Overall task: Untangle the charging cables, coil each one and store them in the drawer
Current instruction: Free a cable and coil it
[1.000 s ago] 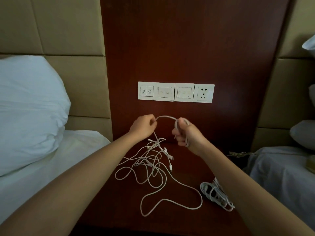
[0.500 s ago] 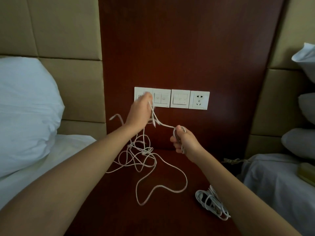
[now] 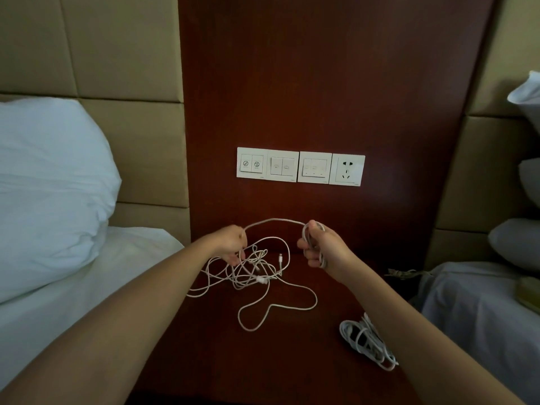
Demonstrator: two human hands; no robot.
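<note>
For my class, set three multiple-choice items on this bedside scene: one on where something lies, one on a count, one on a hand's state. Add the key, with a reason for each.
1. Where does the coiled cable bundle lie?
A. On the pillow
B. On the nightstand, towards its right side
C. Draped over the headboard

2. How many white wall plates sit in the row on the wood panel?
A. Two
B. Four
C. Six

3. What is the right hand doing?
A. Lying flat and empty
B. Pressing a switch
C. Gripping loops of white cable

Key: 1 B, the bundle rests on the dark wooden top. 2 B, four plates show side by side. 3 C, its fingers curl round cable loops.
</note>
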